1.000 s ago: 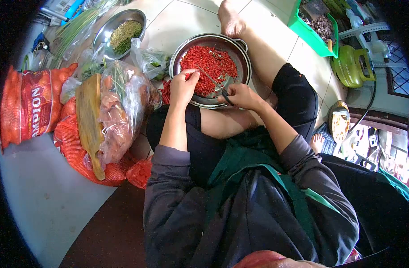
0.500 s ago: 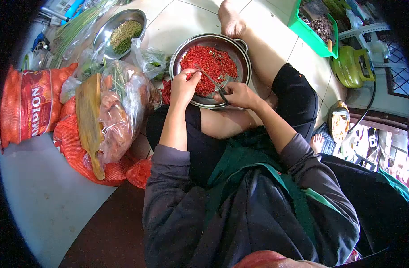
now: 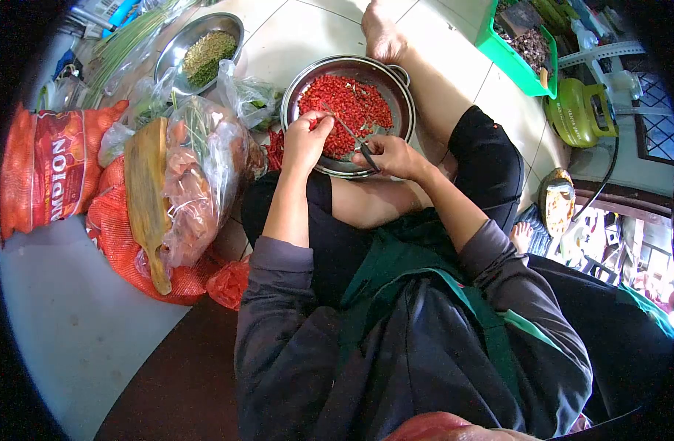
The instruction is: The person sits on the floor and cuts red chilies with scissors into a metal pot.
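A metal bowl full of chopped red chili sits on the floor between my legs. Over its near left side, my left hand is closed in a pinch, with a bit of red chili showing at the fingertips. My right hand grips the dark handle of a pair of scissors. The blades slant up and left across the bowl, their tips close to my left fingers. Whole red chilies lie just left of the bowl, partly covered by plastic.
To the left stand a wooden cutting board, a clear plastic bag and red mesh sacks. A steel bowl with chopped greens is at the back. On the right are a green crate and a green gas cylinder.
The scissors have shifted slightly in my right hand, and their blades look closer together. My left hand keeps its pinch in nearly the same spot.
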Motion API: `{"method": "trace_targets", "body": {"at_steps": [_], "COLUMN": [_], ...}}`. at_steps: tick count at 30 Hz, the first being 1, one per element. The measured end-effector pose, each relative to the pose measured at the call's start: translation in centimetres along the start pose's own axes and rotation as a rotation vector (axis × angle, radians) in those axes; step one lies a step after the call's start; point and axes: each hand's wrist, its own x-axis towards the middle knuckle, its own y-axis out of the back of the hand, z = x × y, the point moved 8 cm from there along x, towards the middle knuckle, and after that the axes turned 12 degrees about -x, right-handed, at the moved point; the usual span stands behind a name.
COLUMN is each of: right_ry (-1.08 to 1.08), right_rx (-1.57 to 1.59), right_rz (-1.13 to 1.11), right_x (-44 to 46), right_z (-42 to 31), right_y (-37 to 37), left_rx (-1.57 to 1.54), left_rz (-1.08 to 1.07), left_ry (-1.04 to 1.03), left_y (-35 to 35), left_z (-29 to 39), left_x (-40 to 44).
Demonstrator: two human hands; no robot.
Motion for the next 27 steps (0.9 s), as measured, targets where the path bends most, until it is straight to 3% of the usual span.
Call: {"method": "trace_targets", "body": {"at_steps": [9, 27], "right_ry": [-0.022, -0.012], "right_rx": [-0.051, 0.027], "right_rz": [0.003, -0.040], "right_x": [-0.4, -0.8], "right_z": [-0.4, -0.3], "right_y": [0.5, 0.1], "left_rx": [0.064, -0.156], "left_rz": [0.042, -0.005], "left_ry": [-0.010, 0.006], "left_y": [0.4, 0.0], "left_z": [-0.7, -1.4], "left_x": [0.4, 0.7]}}
